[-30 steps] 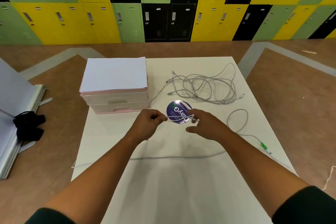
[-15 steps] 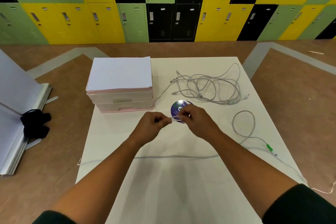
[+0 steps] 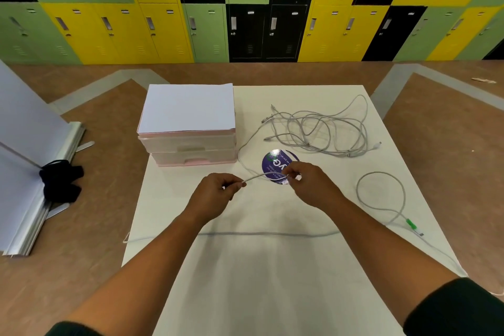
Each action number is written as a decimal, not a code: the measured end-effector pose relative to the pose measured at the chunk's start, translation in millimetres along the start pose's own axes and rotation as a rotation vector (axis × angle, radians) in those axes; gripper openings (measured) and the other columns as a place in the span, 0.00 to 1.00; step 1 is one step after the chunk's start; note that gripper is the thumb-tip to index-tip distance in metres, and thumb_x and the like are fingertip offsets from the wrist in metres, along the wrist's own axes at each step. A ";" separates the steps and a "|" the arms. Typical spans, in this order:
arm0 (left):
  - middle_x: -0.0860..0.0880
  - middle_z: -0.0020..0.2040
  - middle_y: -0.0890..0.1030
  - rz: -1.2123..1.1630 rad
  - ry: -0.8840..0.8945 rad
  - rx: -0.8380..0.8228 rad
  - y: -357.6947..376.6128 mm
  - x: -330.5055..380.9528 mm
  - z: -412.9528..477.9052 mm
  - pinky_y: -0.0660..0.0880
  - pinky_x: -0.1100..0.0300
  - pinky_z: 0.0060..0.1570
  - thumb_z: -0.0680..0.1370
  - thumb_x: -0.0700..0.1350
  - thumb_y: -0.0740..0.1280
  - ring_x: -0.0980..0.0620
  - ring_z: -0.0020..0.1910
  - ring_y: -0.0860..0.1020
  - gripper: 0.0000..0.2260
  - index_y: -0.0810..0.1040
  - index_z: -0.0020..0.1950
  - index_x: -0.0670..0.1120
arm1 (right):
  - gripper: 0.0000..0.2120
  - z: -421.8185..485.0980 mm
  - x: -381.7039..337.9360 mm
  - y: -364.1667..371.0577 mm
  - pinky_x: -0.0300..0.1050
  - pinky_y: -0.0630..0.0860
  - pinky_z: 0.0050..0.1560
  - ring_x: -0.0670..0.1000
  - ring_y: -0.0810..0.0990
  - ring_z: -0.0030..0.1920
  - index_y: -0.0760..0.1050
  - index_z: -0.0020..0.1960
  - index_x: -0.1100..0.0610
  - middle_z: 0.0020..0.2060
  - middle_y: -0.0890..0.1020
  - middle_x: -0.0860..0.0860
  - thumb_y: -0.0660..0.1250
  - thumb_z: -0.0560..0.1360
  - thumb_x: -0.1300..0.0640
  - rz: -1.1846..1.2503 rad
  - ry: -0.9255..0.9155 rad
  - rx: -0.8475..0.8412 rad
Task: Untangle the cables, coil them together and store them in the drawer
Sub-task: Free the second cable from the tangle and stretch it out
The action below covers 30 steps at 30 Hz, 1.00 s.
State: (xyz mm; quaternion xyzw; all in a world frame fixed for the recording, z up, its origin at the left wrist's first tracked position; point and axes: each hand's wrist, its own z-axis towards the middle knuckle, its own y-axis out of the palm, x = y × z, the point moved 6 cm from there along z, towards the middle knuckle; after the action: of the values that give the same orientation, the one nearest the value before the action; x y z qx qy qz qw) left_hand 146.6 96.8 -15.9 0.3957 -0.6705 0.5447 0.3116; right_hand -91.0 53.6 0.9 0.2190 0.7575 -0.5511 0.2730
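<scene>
You hold a thin grey cable (image 3: 261, 175) over the round purple sticker (image 3: 274, 162), mid white table (image 3: 272, 281) | left hand (image 3: 215, 194) pinches it, right hand (image 3: 308, 183) pinches it | tangled grey cable pile (image 3: 319, 131) far right | pink translucent plastic drawer unit (image 3: 191, 147) far left

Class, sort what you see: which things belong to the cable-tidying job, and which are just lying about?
Job: held cable, tangled cables, looped cable, drawer unit, left hand, right hand.
Lying about: purple sticker, white sheet, black cloth, lockers.
</scene>
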 end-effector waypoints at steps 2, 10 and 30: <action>0.59 0.38 0.82 0.141 0.048 0.015 3.3 8.2 -1.3 0.69 0.65 0.37 0.80 0.50 0.68 0.59 0.37 0.76 0.07 0.85 0.52 0.54 | 0.11 -3.5 -16.6 6.4 0.45 0.76 0.55 0.48 0.79 0.53 0.80 0.59 0.48 0.54 0.81 0.45 0.67 0.78 0.54 -0.074 -0.050 -0.065; 0.54 0.47 0.85 0.635 0.462 0.174 23.5 46.2 -16.8 0.66 0.60 0.40 0.82 0.51 0.62 0.49 0.43 0.80 0.11 0.83 0.58 0.54 | 0.06 -8.6 -43.5 30.7 0.45 0.76 0.46 0.46 0.78 0.41 0.81 0.47 0.52 0.38 0.81 0.45 0.67 0.79 0.54 0.081 -0.085 -0.166; 0.52 0.51 0.83 0.598 0.200 -0.115 18.6 33.3 -3.0 0.67 0.61 0.38 0.83 0.52 0.59 0.54 0.41 0.74 0.11 0.78 0.61 0.52 | 0.10 -6.6 -28.2 36.2 0.44 0.74 0.43 0.49 0.79 0.44 0.80 0.48 0.52 0.43 0.82 0.46 0.60 0.82 0.56 -0.019 -0.068 -0.183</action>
State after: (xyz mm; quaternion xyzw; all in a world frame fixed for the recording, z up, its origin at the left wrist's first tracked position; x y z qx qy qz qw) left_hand 114.0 95.1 4.0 0.1073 -0.7527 0.6097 0.2239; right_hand -47.9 69.7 -5.0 0.1672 0.7970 -0.4891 0.3123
